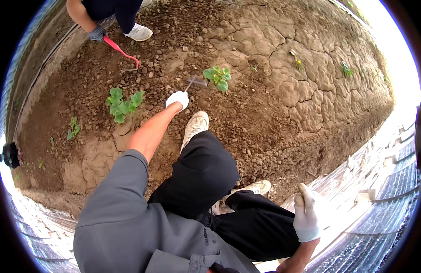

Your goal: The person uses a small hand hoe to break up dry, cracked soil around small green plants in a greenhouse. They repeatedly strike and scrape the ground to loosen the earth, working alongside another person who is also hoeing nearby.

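My left hand [177, 100], in a white glove, is closed around a small hand hoe [189, 85]; its blade is blurred and lies just left of a leafy green seedling [218, 77]. A larger seedling [123, 104] grows in the loosened soil to the left of that hand. My right hand [307, 214], in a soiled white glove, is at the lower right beside my knee, over pale plastic sheeting. Nothing shows in it, but glare blurs its outline and how far its fingers are bent is unclear.
Another person's gloved hand [97, 33] holds a red-handled hoe [121, 51] at the upper left, near their white shoe [139, 32]. Cracked, crusted soil [299, 82] with small plants stretches to the right. Clear plastic sheeting [371, 218] borders the bed. My shoe [197, 126] stands on loosened soil.
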A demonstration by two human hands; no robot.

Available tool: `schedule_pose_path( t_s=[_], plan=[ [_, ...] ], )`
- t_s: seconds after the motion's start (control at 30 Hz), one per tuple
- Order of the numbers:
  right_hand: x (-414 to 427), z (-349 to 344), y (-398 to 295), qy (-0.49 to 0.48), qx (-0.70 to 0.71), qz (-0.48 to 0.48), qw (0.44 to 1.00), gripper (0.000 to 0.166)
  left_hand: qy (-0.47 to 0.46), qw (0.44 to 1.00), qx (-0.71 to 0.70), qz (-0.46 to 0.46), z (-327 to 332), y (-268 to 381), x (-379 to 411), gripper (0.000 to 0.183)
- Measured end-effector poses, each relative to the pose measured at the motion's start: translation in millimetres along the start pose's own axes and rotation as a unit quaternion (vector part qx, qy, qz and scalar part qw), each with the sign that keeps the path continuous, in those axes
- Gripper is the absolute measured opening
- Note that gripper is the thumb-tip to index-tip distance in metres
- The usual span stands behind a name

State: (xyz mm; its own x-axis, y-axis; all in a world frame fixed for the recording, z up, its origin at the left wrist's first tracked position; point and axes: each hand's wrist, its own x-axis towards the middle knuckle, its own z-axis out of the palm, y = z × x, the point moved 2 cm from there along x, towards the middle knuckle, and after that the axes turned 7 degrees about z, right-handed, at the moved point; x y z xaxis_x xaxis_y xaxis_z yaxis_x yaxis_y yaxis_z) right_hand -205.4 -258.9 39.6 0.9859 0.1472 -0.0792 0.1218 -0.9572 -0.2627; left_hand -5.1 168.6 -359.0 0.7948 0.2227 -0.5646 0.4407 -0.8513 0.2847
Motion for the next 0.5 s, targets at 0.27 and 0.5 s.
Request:
schedule_pose_path(
  t_s=[0.27, 0.5],
  plan=[
    [-1.8, 2.4, -1.3, -0.009, -0.002, 0.024, 1.000, 0.031, 0.034, 0.999, -0.003, 0.012, -2.5, 16.9, 26.8, 0.052],
    [-3.7, 0.0, -2.6, -0.014, -0.012, 0.039, 0.999, 0.034, -0.038, 0.995, -0.086, -0.033, 6.0, 36.0, 22.8, 0.054]
  ],
)
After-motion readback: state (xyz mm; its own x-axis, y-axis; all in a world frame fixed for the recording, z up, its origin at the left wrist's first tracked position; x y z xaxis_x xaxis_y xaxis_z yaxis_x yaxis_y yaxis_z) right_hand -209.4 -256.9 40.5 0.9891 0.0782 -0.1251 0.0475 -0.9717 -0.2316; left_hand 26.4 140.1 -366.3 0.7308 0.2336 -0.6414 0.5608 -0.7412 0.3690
